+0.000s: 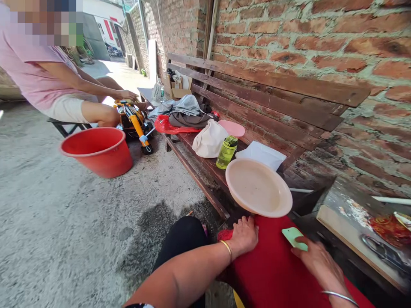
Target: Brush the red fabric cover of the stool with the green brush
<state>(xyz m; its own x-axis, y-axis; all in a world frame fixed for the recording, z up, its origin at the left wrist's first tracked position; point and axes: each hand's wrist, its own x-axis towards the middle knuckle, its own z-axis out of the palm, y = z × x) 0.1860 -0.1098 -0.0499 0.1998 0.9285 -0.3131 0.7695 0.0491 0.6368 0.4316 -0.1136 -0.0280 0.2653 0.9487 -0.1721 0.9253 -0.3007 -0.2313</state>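
Note:
A red cloth [268, 261] is spread over a surface in front of me, its lower part running out of view. My left hand [244, 235], wearing a gold bangle, presses on the cloth's left edge with curled fingers, gripping it beside a bunched bit. In my right hand [317, 259] is a pale green rounded block [293, 236], held between thumb and fingers against the cloth; soap or a brush, I cannot tell which. Just beyond my hands, a wide pale pink basin [258, 188] holds cloudy liquid.
On the wooden bench [272, 100] are a green bottle [226, 152], a cream bag [210, 139] and piled clothes [186, 113]. A red tub [99, 152] stands on the concrete, near a seated person [58, 81] and a yellow-orange toy vehicle [135, 122]. Scissors [382, 250] lie on a right-hand board.

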